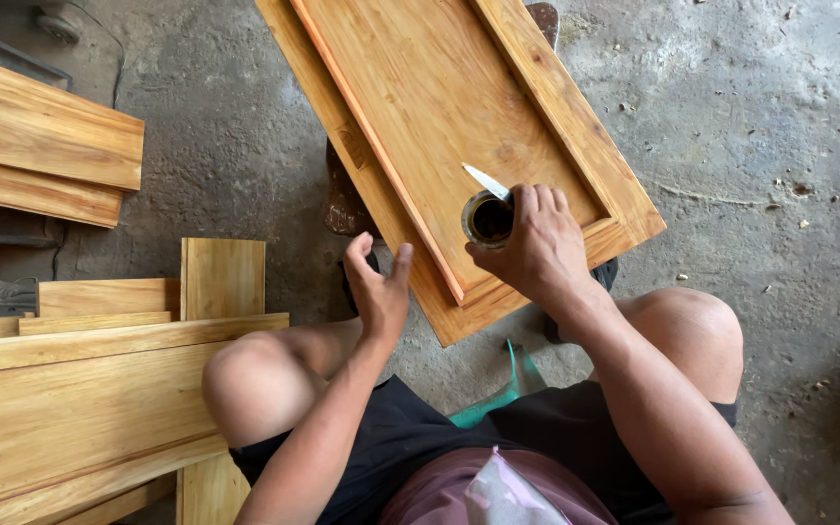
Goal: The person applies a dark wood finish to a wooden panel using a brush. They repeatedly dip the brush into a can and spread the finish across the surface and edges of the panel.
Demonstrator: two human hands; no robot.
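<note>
A small open tin (488, 219) of dark filler, judged light, rigid and spillable, is steadied on the framed wooden door panel (439, 107) by the right hand (537, 243), which grips a putty knife (486, 181), while the left hand (378, 287) hovers open and empty.

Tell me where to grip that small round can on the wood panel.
Grip the can around its side wall, from the near right, where the right hand already sits. It stands upright and open, a blade sticks out the far side, so stay off the top.
</note>
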